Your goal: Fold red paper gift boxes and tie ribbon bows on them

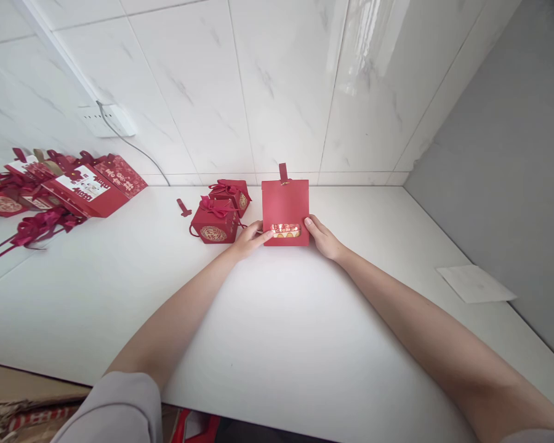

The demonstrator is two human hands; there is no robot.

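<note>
- The bag [285,200] stands upright, or nearly so, on the white surface [268,338], between the two hands and near the tiled wall [286,92].
- Its front is a plain, matte red panel, roughly square as seen here, with straight sides and a flat top edge.
- Low on that panel sits a wide window [287,231] with rounded ends; shiny gold and red marks glint along its upper part, and pale yellow, rounded shapes show beneath them.
- A darker red tab [283,171] rises from the middle of the top edge, with a small gold-coloured glint at its base.
- The left hand [253,239] grasps the bag's lower left side, its thumb laid over the front beside the window.
- The right hand [322,239] grasps the right side, thumb at the edge of the front; its other fingers are mostly hidden.
- Just left of the bag, two red boxes [215,224] with dark pink bows stand one behind the other; the nearer carries a round gold emblem.
- A small red tag [183,208] lies beyond them to the left.
</note>
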